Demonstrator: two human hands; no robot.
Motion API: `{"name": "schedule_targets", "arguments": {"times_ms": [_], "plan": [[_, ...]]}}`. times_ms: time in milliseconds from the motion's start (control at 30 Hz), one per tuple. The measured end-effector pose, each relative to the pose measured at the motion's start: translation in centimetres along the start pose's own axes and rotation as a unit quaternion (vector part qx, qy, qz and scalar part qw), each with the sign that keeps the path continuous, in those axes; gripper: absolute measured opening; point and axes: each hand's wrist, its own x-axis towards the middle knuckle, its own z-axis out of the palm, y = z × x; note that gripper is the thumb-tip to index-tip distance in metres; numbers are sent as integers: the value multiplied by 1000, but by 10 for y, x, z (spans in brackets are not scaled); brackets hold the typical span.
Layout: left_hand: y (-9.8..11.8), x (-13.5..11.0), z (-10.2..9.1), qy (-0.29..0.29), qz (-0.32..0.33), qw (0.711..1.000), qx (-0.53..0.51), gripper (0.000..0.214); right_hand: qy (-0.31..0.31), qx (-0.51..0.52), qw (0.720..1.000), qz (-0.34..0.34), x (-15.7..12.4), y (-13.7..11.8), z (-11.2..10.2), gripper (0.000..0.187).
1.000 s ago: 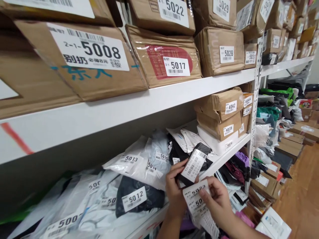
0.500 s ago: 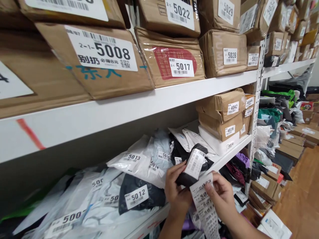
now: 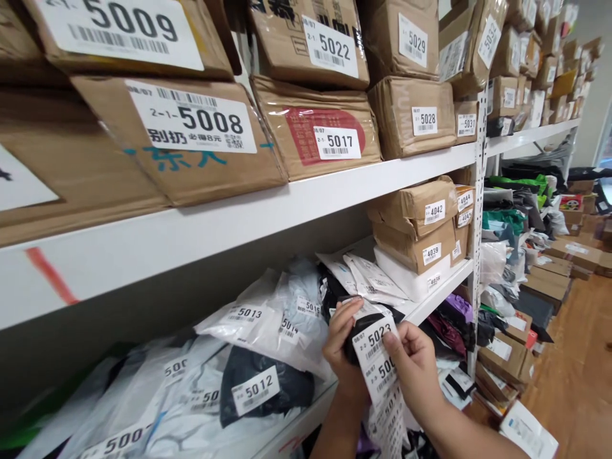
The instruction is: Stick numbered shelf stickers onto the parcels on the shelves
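At lower shelf point(image 3: 433, 304), L hand point(image 3: 342, 354) grips black pkg point(image 3: 370, 317); R hand point(image 3: 415, 370) pinches label strip point(image 3: 378, 357) reading 5023.

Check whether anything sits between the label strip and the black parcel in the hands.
Nothing visible does. The label strip lies with its top end over the black parcel in the left hand; the right hand pinches the strip.

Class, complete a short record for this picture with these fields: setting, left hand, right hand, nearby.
Setting: white metal shelf stacked with numbered parcels
Left hand: fingers grip a small black plastic parcel
Right hand: pinches a strip of white printed number labels, top one 5023, laid against the parcel
Nearby: dark grey plastic bag labelled 5012; brown cardboard box labelled 5017
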Motion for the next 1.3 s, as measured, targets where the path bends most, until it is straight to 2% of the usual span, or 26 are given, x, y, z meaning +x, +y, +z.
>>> {"name": "schedule_targets", "arguments": {"times_ms": [167,233,333,367,433,533,733,833,933,1067,1133,1200,1300], "plan": [[-13,-1,8,50,7,999,3,11,5,-20,1000,4,4,-5,4,61],[-16,-3,9,54,-47,997,-11,15,6,-20,1000,7,5,-5,5,63],[-13,-9,10,46,-174,983,-44,21,8,-23,1000,8,8,-5,5,65],[-11,-11,10,44,-196,979,-46,20,10,-24,1000,9,9,-4,5,65],[-7,-13,10,28,-172,984,-28,15,11,-22,1000,13,12,-2,4,67],[-7,-14,8,6,-69,997,18,5,10,-8,999,30,15,0,2,69],[-26,-10,-1,-15,-16,998,64,10,-72,-12,995,61,9,-9,-6,49],[-29,-9,-4,-35,51,995,79,16,-47,-31,997,44,7,-6,-12,56],[-22,-5,-3,-63,68,989,115,22,-19,-35,998,42,8,6,-19,68],[-9,11,-3,-32,48,988,140,36,-122,-81,988,42,11,18,-38,71],[-5,19,-5,-21,26,988,154,45,-149,-129,980,-8,13,11,-48,70],[-3,22,-4,-39,32,988,145,48,-146,-164,968,-120,15,-8,-52,63],[2,14,4,-80,31,992,89,42,-193,-203,908,-312,18,-41,-46,48]]}}
